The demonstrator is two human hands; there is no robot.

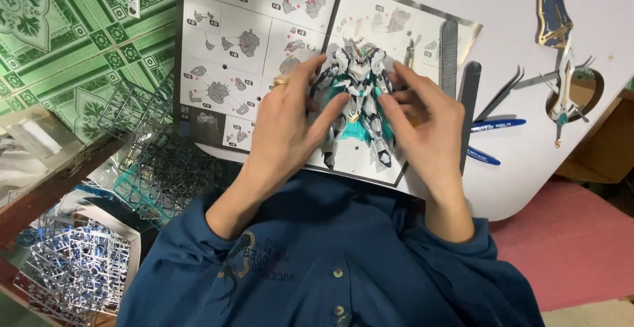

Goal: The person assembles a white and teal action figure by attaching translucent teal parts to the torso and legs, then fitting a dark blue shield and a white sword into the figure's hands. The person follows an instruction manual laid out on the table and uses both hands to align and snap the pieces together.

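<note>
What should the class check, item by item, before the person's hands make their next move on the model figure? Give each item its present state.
1. Both hands on the figure: ok. The left hand and right hand touch the white and teal model figure from either side.
2. Figure supported: ok, it lies over the instruction sheet on the white table.
3. Instructions readable: not ok, hands and figure cover part of them.
4. Tweezers within reach: ok, beside the right hand.
5. Grip firmness on small parts: cannot tell.
</note>
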